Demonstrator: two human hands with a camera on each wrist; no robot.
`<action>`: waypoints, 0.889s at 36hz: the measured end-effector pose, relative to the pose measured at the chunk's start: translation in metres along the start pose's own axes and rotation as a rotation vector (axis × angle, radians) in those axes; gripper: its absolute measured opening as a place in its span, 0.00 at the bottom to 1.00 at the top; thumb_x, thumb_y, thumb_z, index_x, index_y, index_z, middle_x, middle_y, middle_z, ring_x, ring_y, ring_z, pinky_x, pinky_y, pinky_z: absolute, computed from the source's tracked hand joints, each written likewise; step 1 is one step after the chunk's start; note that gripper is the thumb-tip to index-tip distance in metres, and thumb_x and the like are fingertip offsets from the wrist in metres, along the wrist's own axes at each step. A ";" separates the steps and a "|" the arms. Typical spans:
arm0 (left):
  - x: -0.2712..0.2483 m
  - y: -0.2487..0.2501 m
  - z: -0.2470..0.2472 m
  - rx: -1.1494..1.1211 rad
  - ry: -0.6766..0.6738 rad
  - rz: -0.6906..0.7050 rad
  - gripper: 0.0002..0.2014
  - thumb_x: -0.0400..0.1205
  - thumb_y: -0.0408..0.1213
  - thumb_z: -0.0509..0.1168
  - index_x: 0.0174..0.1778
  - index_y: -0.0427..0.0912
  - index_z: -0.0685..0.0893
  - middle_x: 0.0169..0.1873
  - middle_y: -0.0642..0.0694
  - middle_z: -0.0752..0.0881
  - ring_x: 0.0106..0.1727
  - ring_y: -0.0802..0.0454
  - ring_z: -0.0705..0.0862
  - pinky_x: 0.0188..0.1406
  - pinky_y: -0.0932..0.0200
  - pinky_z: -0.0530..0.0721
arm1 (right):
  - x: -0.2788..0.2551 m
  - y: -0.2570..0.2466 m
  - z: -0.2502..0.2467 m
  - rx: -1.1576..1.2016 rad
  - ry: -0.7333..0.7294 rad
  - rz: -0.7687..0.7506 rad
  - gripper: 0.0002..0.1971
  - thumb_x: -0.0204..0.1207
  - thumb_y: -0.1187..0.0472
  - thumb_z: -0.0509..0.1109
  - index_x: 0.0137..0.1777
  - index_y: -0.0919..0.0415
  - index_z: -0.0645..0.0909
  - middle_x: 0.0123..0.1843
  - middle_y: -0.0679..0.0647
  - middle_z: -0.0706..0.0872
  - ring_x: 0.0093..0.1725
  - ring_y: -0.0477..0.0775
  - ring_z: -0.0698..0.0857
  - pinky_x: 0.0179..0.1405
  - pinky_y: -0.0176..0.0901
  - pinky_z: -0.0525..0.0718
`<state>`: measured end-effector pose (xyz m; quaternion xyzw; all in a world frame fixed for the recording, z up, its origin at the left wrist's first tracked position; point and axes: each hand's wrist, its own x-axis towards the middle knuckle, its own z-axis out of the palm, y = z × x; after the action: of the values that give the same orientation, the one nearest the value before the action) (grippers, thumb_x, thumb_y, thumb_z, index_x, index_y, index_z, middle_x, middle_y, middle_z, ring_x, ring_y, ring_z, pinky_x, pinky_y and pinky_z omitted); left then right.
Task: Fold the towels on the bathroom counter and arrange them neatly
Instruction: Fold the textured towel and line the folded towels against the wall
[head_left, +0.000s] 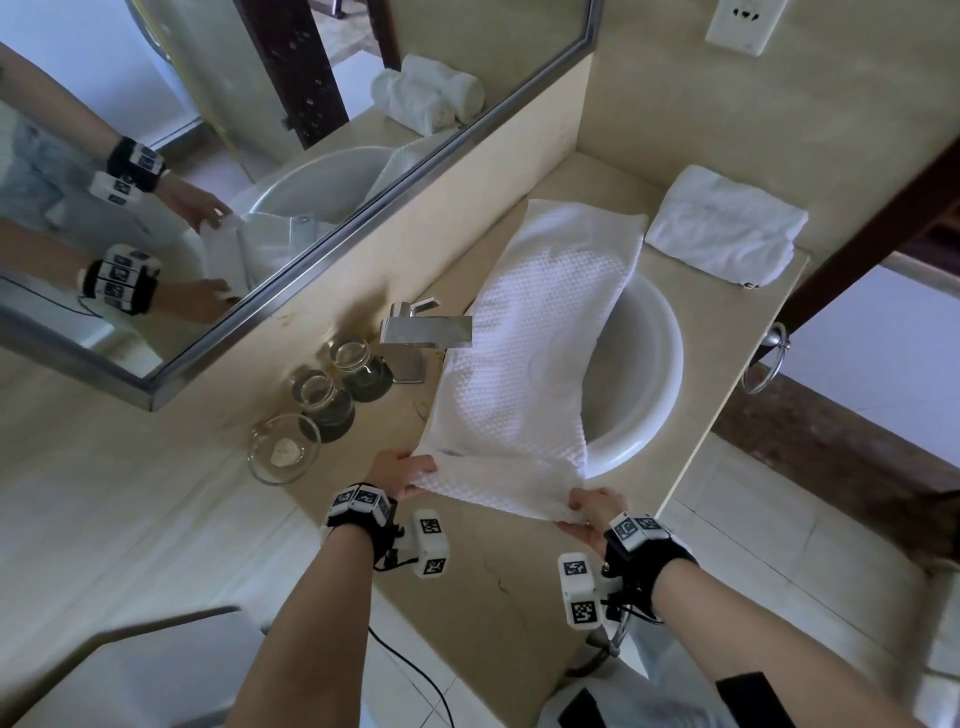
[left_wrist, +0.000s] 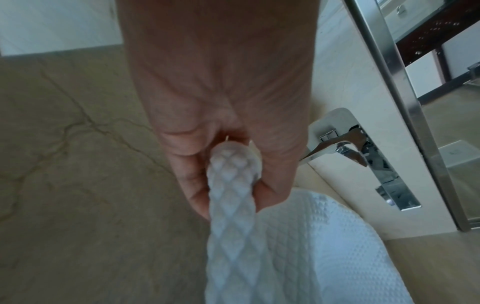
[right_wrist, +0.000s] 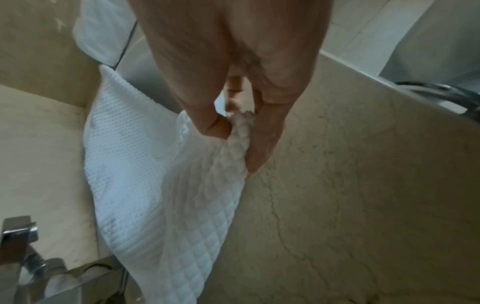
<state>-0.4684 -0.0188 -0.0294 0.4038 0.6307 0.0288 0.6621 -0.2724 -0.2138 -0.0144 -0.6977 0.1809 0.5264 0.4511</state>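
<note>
Beige marble counter (head_left: 519, 597); white sink (head_left: 649, 374)

Faucet (head_left: 426, 332) and 3 glasses (head_left: 318, 396) crowd the towel's (head_left: 524, 353) left edge.

A white waffle towel (head_left: 535, 332) lies lengthwise across the sink (head_left: 649, 364), its far end on the counter (head_left: 519, 571). The left hand (head_left: 400, 470) and right hand (head_left: 592, 512) pinch its near corners. A folded towel (head_left: 724, 226) sits at the far end (against the wall). Faucet (head_left: 423, 332), glasses (head_left: 317, 389) and dish (head_left: 283, 449) stand left.
</note>
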 end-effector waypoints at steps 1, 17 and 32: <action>-0.001 0.001 -0.001 -0.003 -0.004 0.019 0.13 0.76 0.24 0.68 0.56 0.26 0.80 0.56 0.32 0.82 0.53 0.40 0.83 0.48 0.50 0.86 | 0.000 -0.001 0.000 -0.004 -0.009 -0.018 0.14 0.73 0.78 0.64 0.58 0.70 0.77 0.50 0.66 0.81 0.43 0.67 0.85 0.37 0.56 0.90; -0.005 -0.002 -0.009 0.210 -0.091 0.294 0.15 0.79 0.26 0.69 0.62 0.31 0.83 0.61 0.35 0.84 0.64 0.44 0.82 0.64 0.61 0.77 | -0.010 -0.014 -0.013 0.064 -0.215 0.061 0.14 0.75 0.76 0.64 0.61 0.73 0.81 0.42 0.63 0.85 0.39 0.54 0.86 0.42 0.44 0.91; -0.017 -0.001 -0.005 -0.007 -0.111 0.101 0.18 0.78 0.31 0.72 0.63 0.30 0.80 0.54 0.34 0.85 0.47 0.46 0.86 0.41 0.62 0.89 | 0.004 -0.005 -0.030 -0.249 -0.255 -0.141 0.15 0.71 0.65 0.75 0.58 0.62 0.83 0.38 0.57 0.79 0.35 0.53 0.78 0.50 0.57 0.89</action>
<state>-0.4765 -0.0267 -0.0156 0.4338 0.5718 0.0421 0.6950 -0.2502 -0.2351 -0.0151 -0.6869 0.0065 0.5958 0.4162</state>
